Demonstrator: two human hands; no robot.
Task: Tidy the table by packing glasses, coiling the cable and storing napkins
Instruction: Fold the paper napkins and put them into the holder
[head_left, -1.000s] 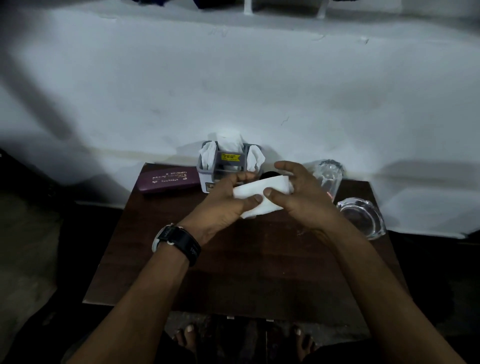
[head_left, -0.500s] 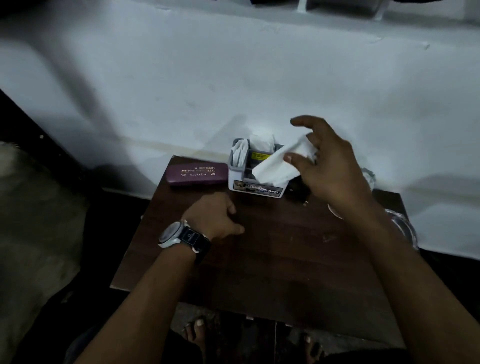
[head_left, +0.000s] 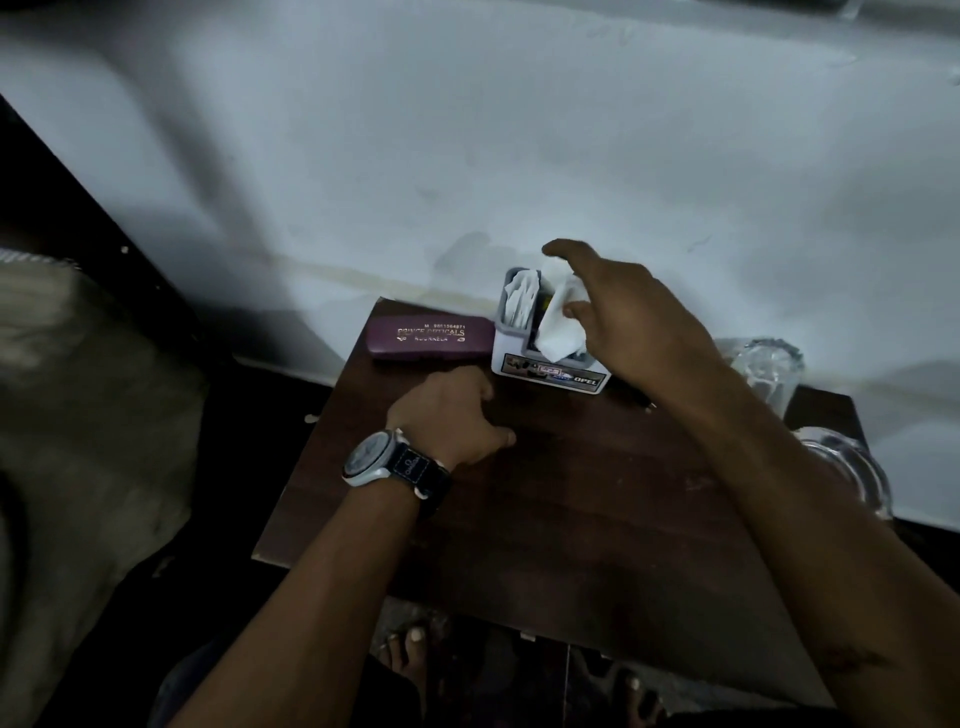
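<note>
A grey and white napkin holder (head_left: 550, 370) stands at the back of the dark wooden table (head_left: 571, 519), with white napkins (head_left: 519, 301) in its left slot. My right hand (head_left: 628, 322) hovers over the holder, pinching a folded white napkin (head_left: 558, 332) that hangs down into the right side. My left hand (head_left: 457, 415), with a watch on the wrist, rests loosely curled on the table, holding nothing. A purple glasses case (head_left: 431, 339) lies shut to the left of the holder. A dark cable end (head_left: 636, 397) peeks out under my right wrist.
A clear drinking glass (head_left: 763, 371) stands at the back right of the table. A glass ashtray (head_left: 852, 470) sits at the right edge. A white wall runs behind the table. My bare feet show below the front edge.
My right hand carried the napkin from in front of me to the holder and lowered it in. My left hand let go and dropped to the table. The camera view shifted left.
</note>
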